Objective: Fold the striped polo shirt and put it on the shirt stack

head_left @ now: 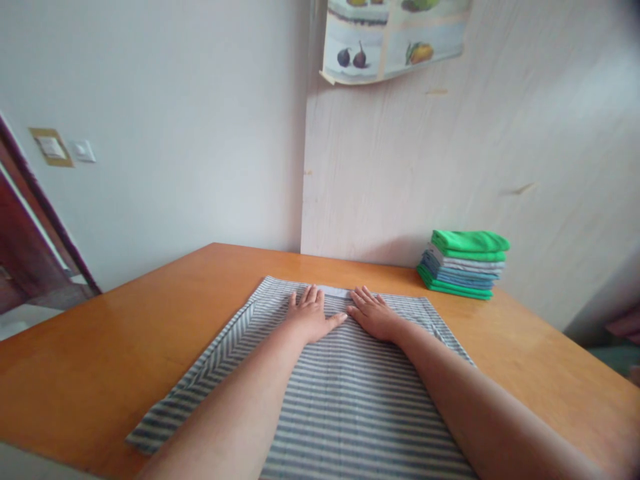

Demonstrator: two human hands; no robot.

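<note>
A grey-and-white striped cloth (345, 393) lies spread flat on the orange wooden table (125, 333), its left edge folded over in a strip. My left hand (310, 315) rests palm down on the cloth near its far edge, fingers stretched out and thumb pointing right. My right hand (373, 312) lies flat beside it, fingers spread, almost touching the left thumb. Both hands hold nothing. A small pale label shows at the cloth's far edge between the fingertips.
A stack of folded cloths (465, 263), green, grey and blue, sits at the table's far right by the wall. A fruit poster (395, 37) hangs above. Light switches (83, 151) and a dark door frame (30, 227) are on the left.
</note>
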